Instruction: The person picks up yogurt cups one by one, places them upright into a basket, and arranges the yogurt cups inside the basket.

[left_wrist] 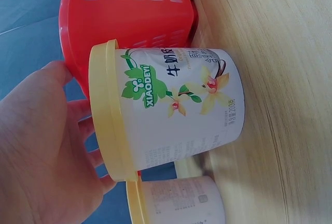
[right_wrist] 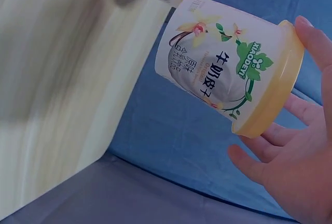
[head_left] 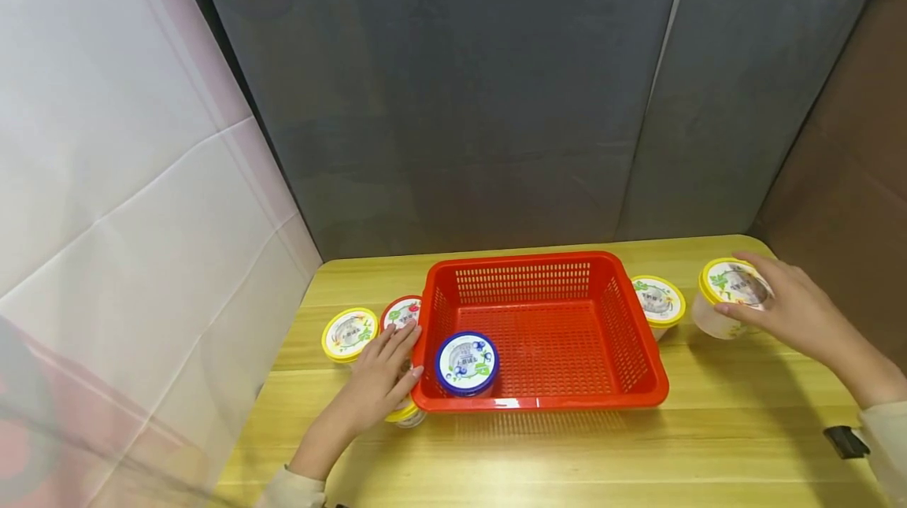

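My right hand (head_left: 801, 311) grips a white tub with a yellow lid (head_left: 733, 283) by its lid, thumb on one side and fingers on the other. In the right wrist view this tub (right_wrist: 223, 60) hangs tilted above the tabletop, flowers and green leaves printed on its side. My left hand (head_left: 372, 382) lies at the left side of a red plastic basket (head_left: 542, 403), its fingers extended and its thumb at the rim. Beneath that hand stands another yellow-lidded tub (left_wrist: 181, 105), partly hidden in the head view. Inside the basket's near left corner sits a blue-lidded tub (head_left: 466, 365).
Left of the basket are a red-lidded tub (head_left: 402, 309) and a yellow-lidded tub (head_left: 350, 333). One more yellow-lidded tub (head_left: 659, 299) stands against the basket's right side. A grey curtain (head_left: 453, 98) backs the wooden table (head_left: 524, 461); a white panel (head_left: 127, 177) flanks it.
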Action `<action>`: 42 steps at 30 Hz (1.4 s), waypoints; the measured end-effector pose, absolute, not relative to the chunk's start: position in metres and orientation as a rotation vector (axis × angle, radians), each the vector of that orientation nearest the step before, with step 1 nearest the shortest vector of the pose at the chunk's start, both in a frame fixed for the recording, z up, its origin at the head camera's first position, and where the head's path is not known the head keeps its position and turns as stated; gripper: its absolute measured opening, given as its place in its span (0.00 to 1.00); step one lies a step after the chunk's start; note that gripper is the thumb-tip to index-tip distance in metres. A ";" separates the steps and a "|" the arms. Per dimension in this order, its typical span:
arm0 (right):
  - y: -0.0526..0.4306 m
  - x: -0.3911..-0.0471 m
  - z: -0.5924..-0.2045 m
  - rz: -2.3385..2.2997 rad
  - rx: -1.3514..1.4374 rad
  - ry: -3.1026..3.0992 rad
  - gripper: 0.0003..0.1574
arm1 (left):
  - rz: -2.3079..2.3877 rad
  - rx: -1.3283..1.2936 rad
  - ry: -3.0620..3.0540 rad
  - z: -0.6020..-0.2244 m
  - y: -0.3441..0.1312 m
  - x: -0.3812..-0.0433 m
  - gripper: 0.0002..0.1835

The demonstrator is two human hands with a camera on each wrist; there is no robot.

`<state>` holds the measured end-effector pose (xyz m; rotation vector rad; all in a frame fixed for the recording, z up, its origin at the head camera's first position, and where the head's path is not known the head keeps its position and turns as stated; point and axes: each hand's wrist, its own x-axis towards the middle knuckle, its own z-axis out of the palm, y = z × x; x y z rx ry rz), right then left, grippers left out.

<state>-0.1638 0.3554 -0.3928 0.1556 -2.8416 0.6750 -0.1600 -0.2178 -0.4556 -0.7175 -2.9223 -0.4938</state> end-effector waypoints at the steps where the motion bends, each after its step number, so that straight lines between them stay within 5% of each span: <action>1: 0.355 -0.164 -0.391 0.670 0.158 -2.850 0.53 | -0.494 -0.711 -2.924 -0.455 -0.218 -0.160 0.33; 42: 0.298 -0.182 -0.361 0.679 0.370 -2.756 0.49 | -0.485 -0.701 -2.919 -0.453 -0.218 -0.158 0.33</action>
